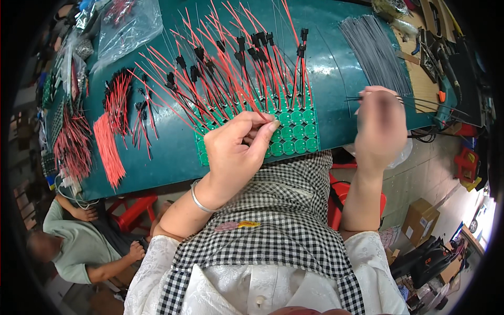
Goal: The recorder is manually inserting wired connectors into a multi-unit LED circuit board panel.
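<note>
My left hand (236,140) is closed in a pinch over the green circuit board panel (298,147), near its middle. Between the thumb and forefinger is the end of a red wire (252,102), which runs up and away. Many red and black wires with black plug connectors (260,39) stand up from the panel's rows of round boards. My right hand (382,128) is to the right of the panel, smeared by motion, its fingers curled. Thin black wires (433,103) stick out on both sides of it.
A bundle of dark grey wires (375,52) lies at the far right. Red wires (109,152) and more connector leads (119,100) lie on the left of the table. A clear plastic bag (128,31) is behind them. At lower left sits another person (79,244).
</note>
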`<state>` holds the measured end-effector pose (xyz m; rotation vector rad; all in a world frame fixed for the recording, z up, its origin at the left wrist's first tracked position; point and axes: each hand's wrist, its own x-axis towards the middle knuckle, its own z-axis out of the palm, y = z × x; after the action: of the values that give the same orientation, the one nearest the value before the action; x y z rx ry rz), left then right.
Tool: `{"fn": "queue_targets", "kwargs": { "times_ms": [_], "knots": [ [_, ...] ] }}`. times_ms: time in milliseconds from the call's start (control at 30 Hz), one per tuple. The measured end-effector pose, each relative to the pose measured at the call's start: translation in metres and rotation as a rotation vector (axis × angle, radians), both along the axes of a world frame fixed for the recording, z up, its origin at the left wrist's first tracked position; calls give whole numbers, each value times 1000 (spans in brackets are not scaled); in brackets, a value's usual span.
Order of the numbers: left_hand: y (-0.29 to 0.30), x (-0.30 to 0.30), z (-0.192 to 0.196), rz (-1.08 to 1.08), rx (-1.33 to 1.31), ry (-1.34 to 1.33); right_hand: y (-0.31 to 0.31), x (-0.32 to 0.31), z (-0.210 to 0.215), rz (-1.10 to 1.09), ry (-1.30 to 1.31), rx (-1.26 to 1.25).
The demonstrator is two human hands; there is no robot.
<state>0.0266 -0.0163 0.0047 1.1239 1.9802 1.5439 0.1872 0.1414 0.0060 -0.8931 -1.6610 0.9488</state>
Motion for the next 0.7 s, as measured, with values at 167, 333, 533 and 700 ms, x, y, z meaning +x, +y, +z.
{"fn": "queue_targets", "kwargs": {
  "times_ms": [167,333,533,700],
  "knots": [
    [-1,1,-5,0,25,42,5,1,-10,115,-180,-80],
    [1,0,-5,-17,-3,85,-6,-2,8,284,137,-389],
    [3,2,-15,25,57,161,-28,-24,6,475,25,-377],
    [0,1,-9,6,19,228,-32,-31,-1,501,5,-395]
  ]
}}
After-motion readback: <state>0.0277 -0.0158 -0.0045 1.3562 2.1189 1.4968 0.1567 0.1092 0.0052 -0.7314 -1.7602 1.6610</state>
